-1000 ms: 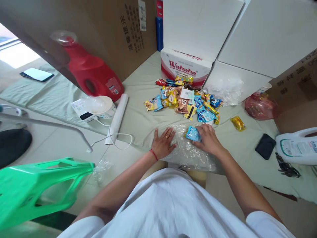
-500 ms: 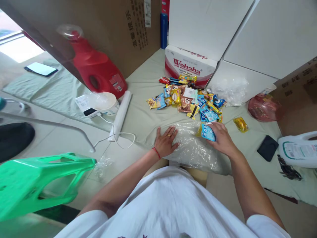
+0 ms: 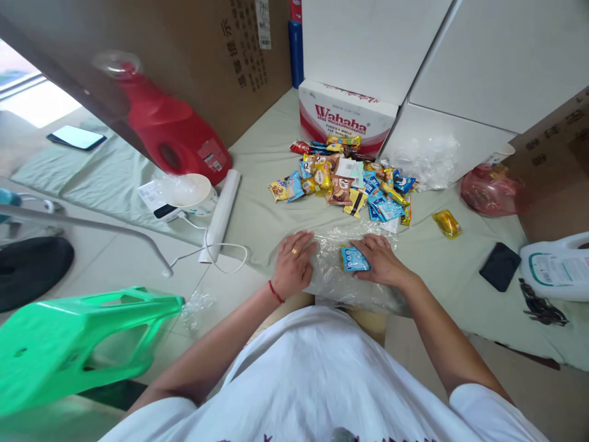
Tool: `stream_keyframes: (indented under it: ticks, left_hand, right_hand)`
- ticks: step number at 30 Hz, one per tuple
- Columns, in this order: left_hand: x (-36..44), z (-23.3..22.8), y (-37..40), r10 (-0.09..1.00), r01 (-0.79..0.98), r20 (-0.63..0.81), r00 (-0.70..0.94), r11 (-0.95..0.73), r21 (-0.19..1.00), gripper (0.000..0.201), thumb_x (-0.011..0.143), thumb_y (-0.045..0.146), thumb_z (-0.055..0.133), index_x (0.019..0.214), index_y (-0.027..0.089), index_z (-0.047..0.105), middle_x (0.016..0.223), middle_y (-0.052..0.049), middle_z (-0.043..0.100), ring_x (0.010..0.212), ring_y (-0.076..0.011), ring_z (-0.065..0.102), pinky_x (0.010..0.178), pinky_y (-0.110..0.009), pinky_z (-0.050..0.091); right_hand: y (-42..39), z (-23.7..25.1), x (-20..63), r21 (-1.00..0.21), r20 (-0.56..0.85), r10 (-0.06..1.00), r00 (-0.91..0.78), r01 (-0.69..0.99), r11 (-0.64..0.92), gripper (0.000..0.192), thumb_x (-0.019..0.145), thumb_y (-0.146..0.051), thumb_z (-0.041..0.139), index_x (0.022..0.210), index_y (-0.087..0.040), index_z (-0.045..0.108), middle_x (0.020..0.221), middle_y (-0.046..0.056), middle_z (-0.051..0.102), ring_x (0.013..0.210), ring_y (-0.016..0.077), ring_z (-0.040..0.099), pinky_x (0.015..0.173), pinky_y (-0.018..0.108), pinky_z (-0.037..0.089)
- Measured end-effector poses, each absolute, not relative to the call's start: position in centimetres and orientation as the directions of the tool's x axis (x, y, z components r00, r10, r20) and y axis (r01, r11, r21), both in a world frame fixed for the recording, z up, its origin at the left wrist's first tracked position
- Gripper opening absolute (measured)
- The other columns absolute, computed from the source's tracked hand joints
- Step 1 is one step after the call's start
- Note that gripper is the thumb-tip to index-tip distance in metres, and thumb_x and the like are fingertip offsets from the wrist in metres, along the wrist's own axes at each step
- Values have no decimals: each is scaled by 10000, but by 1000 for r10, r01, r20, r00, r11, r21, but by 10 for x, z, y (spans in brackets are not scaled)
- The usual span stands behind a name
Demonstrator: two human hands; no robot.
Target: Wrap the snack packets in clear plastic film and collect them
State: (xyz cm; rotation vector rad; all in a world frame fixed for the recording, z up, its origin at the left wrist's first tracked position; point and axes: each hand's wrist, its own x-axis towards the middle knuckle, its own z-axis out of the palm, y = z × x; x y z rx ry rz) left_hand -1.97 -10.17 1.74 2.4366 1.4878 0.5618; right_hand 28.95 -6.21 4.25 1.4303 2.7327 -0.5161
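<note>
Left hand: the left hand [image 3: 292,263] lies palm down on the left part of a clear plastic bag [image 3: 343,279], fingers loosely spread and flat, a ring on one finger and a red string at the wrist.
Right hand: the right hand [image 3: 380,261] rests on the right part of the same bag, fingers stretched toward the middle, the fingertips touching a small blue snack packet [image 3: 353,258]; whether they pinch it or only press on it cannot be told.
Blue packet: it lies flat on the bag, between the two hands, just beside the right one.
Plastic bag: crinkled and see-through, spread on the pale green cloth [image 3: 262,215] right in front of the person.
Snack pile: a heap of wrapped snacks [image 3: 345,187] in yellow, blue, brown and red lies beyond the bag, near a Wahaha carton [image 3: 345,120].
Stray piece: one yellow packet [image 3: 446,222] lies apart, to the right of the heap.
Right side: a black phone [image 3: 500,266] and a white jug [image 3: 554,267] lie on the cloth; a red plastic bag [image 3: 492,190] sits further back.
Left side: a red detergent bottle [image 3: 177,138], a white roll [image 3: 221,215] and a green plastic stool [image 3: 78,344].
</note>
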Motion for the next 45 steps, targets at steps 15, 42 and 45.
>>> stream_keyframes:
  ticks: [15, 42, 45]
  left_hand:
    - [-22, -24, -121, 622, 443, 327, 712, -758, 478, 288, 1035, 232, 482, 1236, 255, 686, 1357, -94, 713, 1358, -228, 607, 1281, -537, 267]
    - [59, 71, -88, 774, 722, 433, 463, -612, 322, 354, 947, 135, 490, 1229, 236, 678, 1260, -86, 724, 1113, -244, 601, 879, -426, 401]
    - [84, 58, -80, 827, 788, 143, 543, -561, 254, 314, 993, 196, 486, 1240, 209, 681, 1279, -108, 722, 1063, -266, 602, 825, -436, 385]
  right_hand:
    - [-163, 21, 349, -415, 170, 765, -622, 658, 628, 226, 1012, -240, 567, 1189, -245, 709, 1252, 110, 702, 1279, 293, 559, 1080, 546, 476]
    - [-44, 35, 326, -345, -338, 909, -243, 931, 120, 373, 978, -461, 443, 741, -208, 581, 667, 16, 578, 625, 154, 459, 590, 273, 249]
    - [-37, 45, 333, -362, -388, 873, -296, 920, 151, 379, 986, -480, 464, 777, -206, 623, 684, 15, 597, 635, 157, 476, 602, 274, 274]
